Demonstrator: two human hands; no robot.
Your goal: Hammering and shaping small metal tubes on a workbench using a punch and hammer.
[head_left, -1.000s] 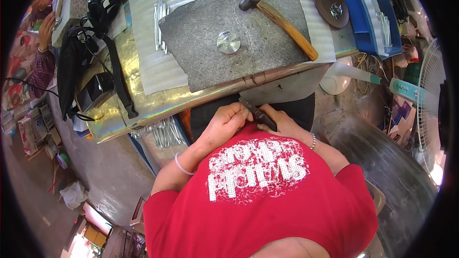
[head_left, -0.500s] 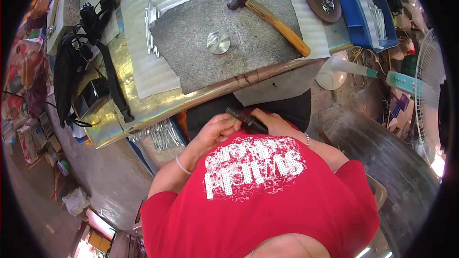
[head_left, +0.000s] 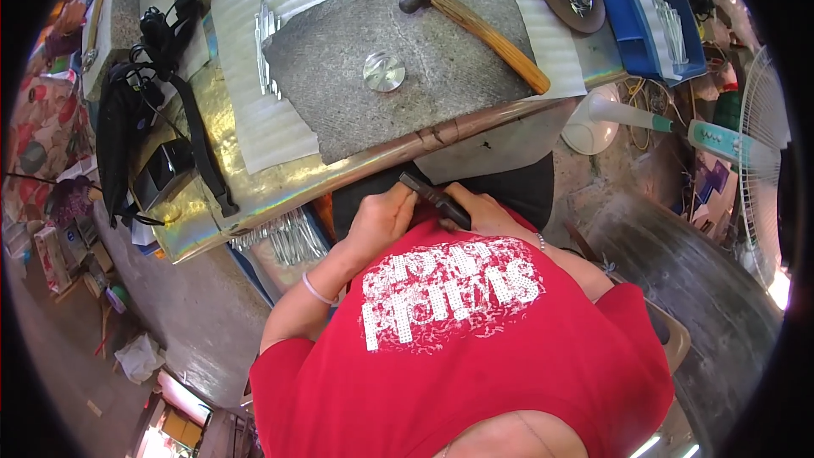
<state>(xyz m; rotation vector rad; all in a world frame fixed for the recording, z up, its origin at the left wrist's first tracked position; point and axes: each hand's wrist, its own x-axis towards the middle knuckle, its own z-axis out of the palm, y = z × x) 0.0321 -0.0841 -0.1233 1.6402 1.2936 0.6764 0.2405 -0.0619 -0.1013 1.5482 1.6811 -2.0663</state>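
A dark hand tool [head_left: 437, 198] is between the person's two hands, over the lap, a little lower than the near edge of the worktop [head_left: 267, 187]. The fingers of the right hand [head_left: 485, 214] are closed around its handle part. The left hand [head_left: 381, 219] is folded at the other end, close to the tool's head. Whether its fingers pinch a small piece there cannot be told, because the hand itself covers this place.

To do this step well, the right hand should squeeze with even force, and the wrist should not twist. The left hand should support only near the head, with its fingertips outside the place where the tool may bite. The loose red shirt [head_left: 462, 373] is just beside the tool, so it is wise to hold the tool a little away from the cloth. With no hard support visible under it, the steadiness probably must come from the hands. On the worktop, the hammer [head_left: 479, 30] and the shiny disc [head_left: 384, 72] lie apart from each other on the stone slab [head_left: 432, 89], untouched by either hand.
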